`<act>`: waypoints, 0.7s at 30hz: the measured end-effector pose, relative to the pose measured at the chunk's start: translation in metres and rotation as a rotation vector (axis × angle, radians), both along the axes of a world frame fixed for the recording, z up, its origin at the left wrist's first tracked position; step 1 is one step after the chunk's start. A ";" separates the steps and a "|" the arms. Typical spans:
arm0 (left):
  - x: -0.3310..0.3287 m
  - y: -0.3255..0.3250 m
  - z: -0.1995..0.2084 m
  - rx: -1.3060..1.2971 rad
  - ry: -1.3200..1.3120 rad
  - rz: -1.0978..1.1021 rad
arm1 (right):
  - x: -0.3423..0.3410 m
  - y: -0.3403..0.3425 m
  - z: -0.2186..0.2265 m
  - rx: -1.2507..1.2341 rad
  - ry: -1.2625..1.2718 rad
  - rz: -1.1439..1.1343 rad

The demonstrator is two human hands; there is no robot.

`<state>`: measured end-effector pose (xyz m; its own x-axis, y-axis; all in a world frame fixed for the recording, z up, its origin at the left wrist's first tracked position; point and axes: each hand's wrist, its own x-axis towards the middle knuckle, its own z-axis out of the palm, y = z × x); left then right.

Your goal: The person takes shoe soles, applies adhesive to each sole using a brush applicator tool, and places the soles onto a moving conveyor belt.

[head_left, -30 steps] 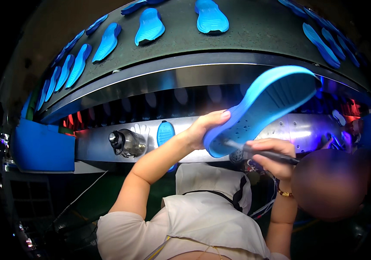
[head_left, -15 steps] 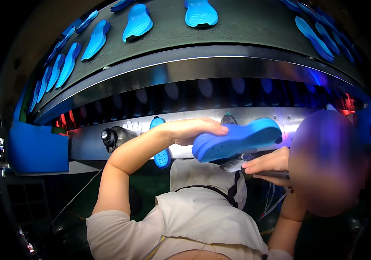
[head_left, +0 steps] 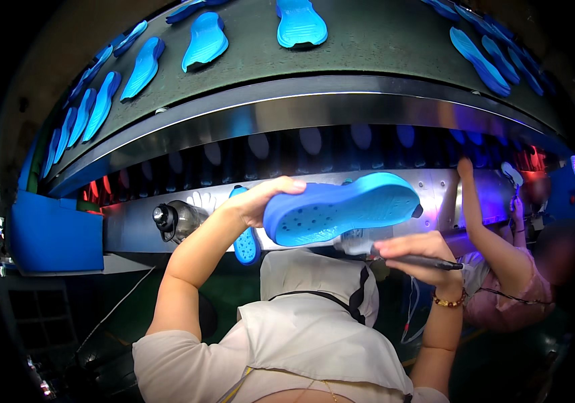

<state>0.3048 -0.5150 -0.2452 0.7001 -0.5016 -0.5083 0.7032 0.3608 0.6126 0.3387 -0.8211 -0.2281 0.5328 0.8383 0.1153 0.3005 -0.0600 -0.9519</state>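
Note:
My left hand [head_left: 260, 201] grips the heel or toe end of a blue shoe sole [head_left: 341, 211], held up above the metal ledge. Its lighter blue, dimpled face tilts toward me, and a small dark patch marks its right end. In my right hand [head_left: 425, 252], just below and right of the sole, is a brush [head_left: 428, 261] with a dark handle. The pale bristle end is smeared by motion, close under the sole's lower edge; whether it touches cannot be told. A second blue sole [head_left: 246, 247] with holes lies on the ledge behind my left wrist.
A bottle [head_left: 183, 221] with a black lid stands on the metal ledge [head_left: 133, 225] at left, beside a white glove [head_left: 201, 200]. Beyond, a dark belt [head_left: 254, 64] carries several blue soles. At right, a co-worker's arm [head_left: 478, 221] reaches toward the dark row under the belt.
The held sole has moved left and turned its dimpled face more toward me. My right hand has shifted slightly with the brush. The co-worker's arms now show, and the belt's soles have shifted slightly left.

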 end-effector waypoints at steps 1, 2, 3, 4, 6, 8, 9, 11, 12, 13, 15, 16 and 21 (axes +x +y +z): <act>-0.004 0.002 -0.001 0.008 0.020 0.045 | 0.000 -0.003 0.003 -0.009 -0.057 0.050; -0.002 0.005 -0.002 -0.003 -0.002 0.051 | -0.001 -0.006 0.005 0.030 0.035 -0.030; -0.002 0.007 -0.001 -0.002 0.000 0.050 | -0.002 -0.008 0.005 0.070 0.128 -0.110; -0.002 0.008 0.001 0.033 -0.028 0.038 | 0.000 -0.006 0.002 0.051 0.107 -0.163; -0.004 0.010 0.002 0.002 -0.054 0.041 | 0.001 -0.002 -0.005 0.009 0.075 -0.267; -0.005 0.014 0.003 0.022 -0.047 0.069 | -0.001 -0.001 -0.001 0.059 -0.065 -0.160; -0.004 0.014 0.004 0.039 -0.038 0.094 | -0.002 -0.005 0.007 0.004 -0.077 -0.096; 0.007 0.016 -0.011 -0.311 0.076 0.149 | -0.007 -0.009 0.019 0.090 -0.054 -0.063; 0.003 0.008 -0.026 -0.506 0.012 0.254 | -0.009 -0.007 0.017 0.221 -0.024 -0.107; 0.002 -0.011 -0.035 -0.704 -0.053 0.353 | -0.012 -0.001 0.013 0.304 0.024 -0.175; 0.008 -0.050 -0.046 -0.577 -0.219 0.424 | -0.015 0.012 -0.009 0.212 0.146 -0.361; 0.005 -0.058 -0.054 -0.604 -0.160 0.380 | -0.014 0.022 -0.021 0.180 0.195 -0.385; -0.003 -0.086 -0.051 -0.504 0.032 0.422 | -0.016 0.037 -0.032 0.119 0.222 -0.524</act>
<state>0.3016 -0.6013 -0.2965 0.8774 -0.3692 -0.3062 0.4533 0.8471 0.2774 0.3225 -0.7838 -0.2605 0.8954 0.4442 0.0305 0.0516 -0.0353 -0.9980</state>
